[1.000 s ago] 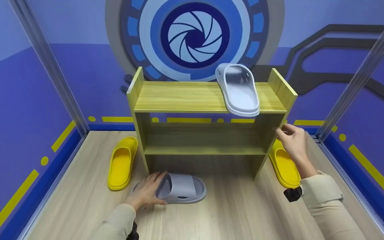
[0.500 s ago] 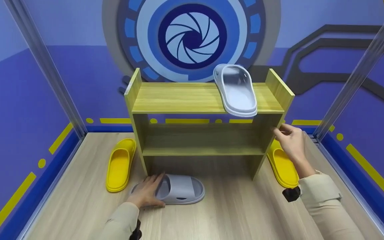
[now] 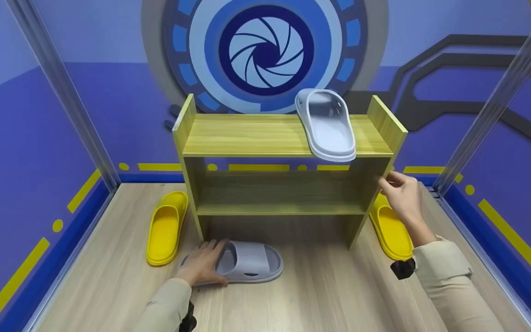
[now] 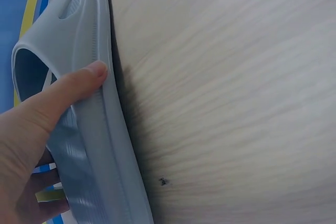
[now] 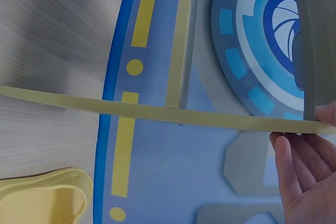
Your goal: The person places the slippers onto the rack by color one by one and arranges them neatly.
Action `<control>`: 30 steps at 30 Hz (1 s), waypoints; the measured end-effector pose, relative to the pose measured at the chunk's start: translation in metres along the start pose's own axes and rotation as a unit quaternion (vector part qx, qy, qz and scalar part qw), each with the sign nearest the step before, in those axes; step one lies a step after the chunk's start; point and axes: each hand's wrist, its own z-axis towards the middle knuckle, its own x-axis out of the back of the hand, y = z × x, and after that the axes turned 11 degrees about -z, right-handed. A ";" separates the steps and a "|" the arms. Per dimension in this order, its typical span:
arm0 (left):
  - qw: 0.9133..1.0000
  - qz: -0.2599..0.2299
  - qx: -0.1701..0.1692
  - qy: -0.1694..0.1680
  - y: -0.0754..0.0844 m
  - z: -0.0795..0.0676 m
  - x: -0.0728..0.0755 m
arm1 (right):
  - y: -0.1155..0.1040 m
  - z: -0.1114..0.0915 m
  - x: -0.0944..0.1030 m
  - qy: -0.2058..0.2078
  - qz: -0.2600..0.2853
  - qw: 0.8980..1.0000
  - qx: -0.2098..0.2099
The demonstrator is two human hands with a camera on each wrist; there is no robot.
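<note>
My left hand (image 3: 203,265) spans the heel end of a grey slipper (image 3: 252,262) lying sideways on the floor before the shoe rack. In the left wrist view, the thumb presses the slipper's near side wall (image 4: 92,124) while the other fingers reach round its far side. At the rack's right, my right hand (image 3: 404,196) pinches the edge of the side panel (image 5: 236,120), thumb on one face and fingers on the other. The wooden shoe rack (image 3: 247,138) stands upright. A second grey slipper (image 3: 332,127) sits on its top shelf, heel jutting past the front edge.
One yellow slipper (image 3: 164,233) lies left of the rack; another yellow slipper (image 3: 392,233) lies to its right, partly behind my right hand. Blue printed walls (image 3: 109,115) and metal corner posts (image 3: 65,92) enclose the wood-patterned floor (image 3: 311,295).
The head view has shifted slightly since the first frame. Both hands keep their places, and the slippers and rack stay put.
</note>
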 end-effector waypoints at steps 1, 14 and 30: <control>1.000 0.003 -0.005 0.001 0.000 0.000 0.001 | 0.003 0.001 -0.001 0.000 0.002 1.000 0.001; 0.998 0.038 -0.049 0.010 0.016 -0.001 0.021 | 0.032 0.012 -0.009 0.005 -0.009 1.000 0.004; 0.993 0.075 -0.096 -0.003 0.070 -0.006 0.079 | 0.020 0.008 -0.004 -0.003 -0.007 1.000 0.002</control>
